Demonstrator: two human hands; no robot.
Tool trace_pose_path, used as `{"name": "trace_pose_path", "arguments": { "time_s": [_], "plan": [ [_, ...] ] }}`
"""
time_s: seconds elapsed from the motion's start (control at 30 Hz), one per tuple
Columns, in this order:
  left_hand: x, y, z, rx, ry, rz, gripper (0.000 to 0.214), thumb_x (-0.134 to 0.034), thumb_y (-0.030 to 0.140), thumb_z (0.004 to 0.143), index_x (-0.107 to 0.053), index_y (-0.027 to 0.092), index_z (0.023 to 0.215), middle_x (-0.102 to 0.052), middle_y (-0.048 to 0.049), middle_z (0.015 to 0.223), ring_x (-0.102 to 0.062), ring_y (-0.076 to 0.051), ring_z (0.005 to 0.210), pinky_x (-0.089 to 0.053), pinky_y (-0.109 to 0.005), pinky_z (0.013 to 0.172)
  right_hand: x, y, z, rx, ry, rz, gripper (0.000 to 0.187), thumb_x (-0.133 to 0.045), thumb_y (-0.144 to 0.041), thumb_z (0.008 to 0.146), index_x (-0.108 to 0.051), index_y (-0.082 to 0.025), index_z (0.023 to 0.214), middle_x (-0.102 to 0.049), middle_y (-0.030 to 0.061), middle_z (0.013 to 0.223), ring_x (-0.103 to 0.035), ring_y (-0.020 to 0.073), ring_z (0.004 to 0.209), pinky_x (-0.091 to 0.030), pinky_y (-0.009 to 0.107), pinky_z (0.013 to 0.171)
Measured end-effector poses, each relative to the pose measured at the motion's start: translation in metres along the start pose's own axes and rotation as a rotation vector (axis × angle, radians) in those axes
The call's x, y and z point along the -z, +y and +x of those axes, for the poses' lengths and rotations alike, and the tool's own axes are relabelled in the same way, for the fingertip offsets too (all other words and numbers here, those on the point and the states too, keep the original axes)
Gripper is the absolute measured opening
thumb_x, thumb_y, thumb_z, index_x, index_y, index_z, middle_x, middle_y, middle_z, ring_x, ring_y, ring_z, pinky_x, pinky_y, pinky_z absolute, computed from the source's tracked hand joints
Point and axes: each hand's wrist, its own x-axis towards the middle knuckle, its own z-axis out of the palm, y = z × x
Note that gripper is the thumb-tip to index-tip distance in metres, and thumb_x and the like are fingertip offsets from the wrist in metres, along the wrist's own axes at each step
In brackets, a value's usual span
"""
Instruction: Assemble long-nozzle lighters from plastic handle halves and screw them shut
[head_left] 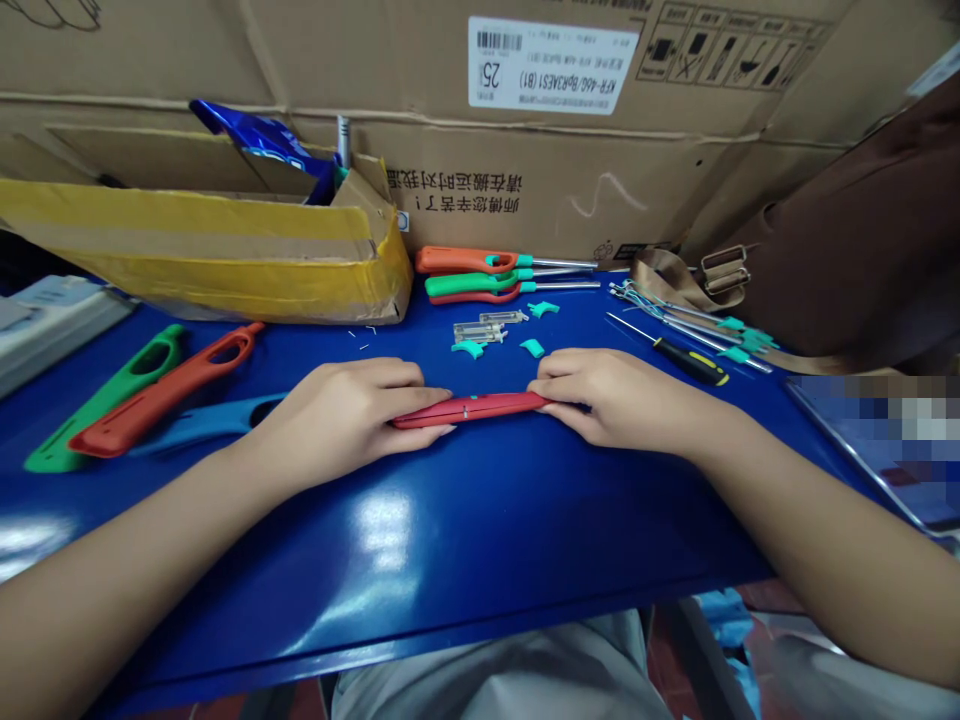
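My left hand (pixel 341 415) and my right hand (pixel 600 395) grip opposite ends of a long red plastic lighter casing (pixel 469 410), held flat just above the blue bench top (pixel 375 540). Beyond my left hand lie a green casing (pixel 105 400), an orange casing (pixel 169 390) and a blue casing (pixel 202 422). Farther back are small clear parts (pixel 478 332) and several teal clips (pixel 469 348). Two orange-and-green lighters with metal nozzles (pixel 469 261) rest near the carton. At right lie several metal rods with teal fittings (pixel 690 322) and a black-and-yellow screwdriver (pixel 690 362).
A yellow-taped cardboard box (pixel 210 250) and a large carton (pixel 570 190) stand along the back, with a blue foil bag (pixel 255 135) behind the box. A brown bag with a strap (pixel 847 230) sits at right, above a blurred tablet (pixel 877 450). A white device (pixel 52 330) lies at left.
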Motion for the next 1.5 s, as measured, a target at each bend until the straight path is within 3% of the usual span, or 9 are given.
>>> {"name": "trace_pose_path", "arguments": {
  "time_s": [0.33, 0.57, 0.77, 1.07, 1.27, 1.5],
  "plan": [
    [-0.002, 0.003, 0.003, -0.045, 0.055, -0.021, 0.028, -0.062, 0.037, 0.1, -0.075, 0.018, 0.114, -0.076, -0.0064, 0.105, -0.072, -0.02, 0.091, -0.054, -0.028, 0.08, -0.007, -0.002, 0.002, 0.044, 0.078, 0.188, 0.017, -0.058, -0.014, 0.097, -0.074, -0.014, 0.101, -0.069, 0.0085, 0.094, -0.064, 0.0196, 0.087, -0.05, 0.031, 0.079],
    [0.002, 0.004, 0.003, -0.067, 0.108, -0.019, 0.025, -0.063, 0.036, 0.099, -0.077, 0.018, 0.11, -0.078, -0.0058, 0.101, -0.073, -0.019, 0.087, -0.054, -0.027, 0.08, -0.004, 0.0, 0.004, 0.021, 0.123, 0.3, 0.013, -0.062, -0.018, 0.097, -0.074, -0.015, 0.103, -0.069, 0.0056, 0.09, -0.063, 0.016, 0.081, -0.048, 0.027, 0.073],
    [0.005, 0.006, 0.005, -0.073, 0.13, 0.016, 0.025, -0.063, 0.036, 0.099, -0.077, 0.016, 0.106, -0.078, -0.0054, 0.098, -0.073, -0.019, 0.084, -0.055, -0.028, 0.078, -0.003, 0.0, 0.002, -0.061, 0.132, 0.24, 0.019, -0.069, -0.032, 0.095, -0.075, -0.014, 0.096, -0.07, 0.0055, 0.087, -0.063, 0.0159, 0.076, -0.045, 0.027, 0.068],
    [-0.001, 0.008, 0.004, -0.084, 0.138, 0.046, 0.022, -0.065, 0.032, 0.099, -0.077, 0.016, 0.107, -0.078, -0.0052, 0.098, -0.072, -0.018, 0.082, -0.054, -0.027, 0.074, -0.012, 0.001, 0.004, 0.08, 0.164, 0.208, 0.022, -0.056, -0.023, 0.102, -0.073, -0.01, 0.094, -0.066, 0.0082, 0.083, -0.06, 0.0181, 0.076, -0.046, 0.029, 0.071],
    [-0.007, 0.004, 0.002, -0.055, 0.113, -0.052, 0.028, -0.063, 0.034, 0.099, -0.074, 0.015, 0.118, -0.077, -0.0076, 0.105, -0.073, -0.02, 0.09, -0.057, -0.029, 0.08, -0.013, -0.001, 0.005, 0.099, 0.163, 0.23, 0.022, -0.055, -0.023, 0.102, -0.071, -0.012, 0.092, -0.063, 0.0056, 0.08, -0.057, 0.0162, 0.072, -0.043, 0.028, 0.068],
    [-0.009, 0.007, 0.001, -0.014, 0.12, -0.179, 0.023, -0.065, 0.033, 0.098, -0.075, 0.02, 0.114, -0.078, -0.006, 0.104, -0.072, -0.017, 0.087, -0.056, -0.027, 0.079, -0.011, -0.01, 0.004, 0.067, 0.135, 0.21, 0.021, -0.054, -0.024, 0.103, -0.07, -0.013, 0.093, -0.063, 0.0056, 0.082, -0.058, 0.0167, 0.074, -0.044, 0.028, 0.069]
  ]
}}
